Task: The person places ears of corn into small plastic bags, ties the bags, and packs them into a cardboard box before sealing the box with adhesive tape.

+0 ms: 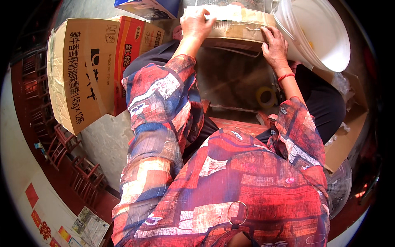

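A low cardboard box [240, 32] with strips of tape along its top lies in front of me, at the top of the head view. My left hand [195, 25] is closed at its left end, fingertips bent down onto the taped surface. I cannot make out whether a bit of tape is pinched there. At the box's near right corner, my right hand [275, 47] grips the edge, fingers on top and thumb lower. A red beaded bracelet [286, 76] circles that wrist. A yellowish roll of tape [265, 97] lies below, between my knees.
Large brown carton [78, 78] and a red-and-tan carton [131, 57] stand at left, a blue box [150, 7] beyond. A white bucket [345, 57] is at far right, above an open carton [347, 144]. Dark red chairs [61, 144] line the left; a fan [340, 187] is at lower right.
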### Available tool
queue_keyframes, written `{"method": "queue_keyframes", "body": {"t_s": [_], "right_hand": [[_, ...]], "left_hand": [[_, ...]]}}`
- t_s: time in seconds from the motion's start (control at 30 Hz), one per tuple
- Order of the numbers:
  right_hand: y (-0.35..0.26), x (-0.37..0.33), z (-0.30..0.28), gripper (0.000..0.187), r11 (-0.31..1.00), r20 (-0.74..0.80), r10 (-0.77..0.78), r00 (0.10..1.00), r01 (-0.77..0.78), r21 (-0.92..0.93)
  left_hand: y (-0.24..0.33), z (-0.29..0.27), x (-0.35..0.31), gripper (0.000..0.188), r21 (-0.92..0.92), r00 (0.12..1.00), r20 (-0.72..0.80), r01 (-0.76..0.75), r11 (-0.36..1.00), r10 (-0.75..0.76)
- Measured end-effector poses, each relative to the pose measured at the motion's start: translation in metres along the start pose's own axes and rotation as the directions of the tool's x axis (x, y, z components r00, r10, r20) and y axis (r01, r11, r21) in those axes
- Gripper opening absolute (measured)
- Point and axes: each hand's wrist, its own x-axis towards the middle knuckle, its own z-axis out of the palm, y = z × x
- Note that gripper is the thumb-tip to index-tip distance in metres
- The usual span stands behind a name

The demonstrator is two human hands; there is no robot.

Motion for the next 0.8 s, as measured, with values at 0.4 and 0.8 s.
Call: {"method": "queue_keyframes", "body": {"t_s": [0.4,0.8], "right_hand": [[-0.057,0.023,0.000,0.032,0.929,-0.016,-0.262,0.965,0.256,0.266],[-0.082,0.086,0.039,0.013,0.917,-0.011,-0.338,0.941,0.332,0.219]], "left_hand": [[-0.006,0.004,0.014,0.017,-0.196,0.981,0.156,0.144,0.970,-0.114],[0.000,-0.004,0.010,0.014,-0.324,0.971,-0.012,0.223,0.919,-0.240]]}}
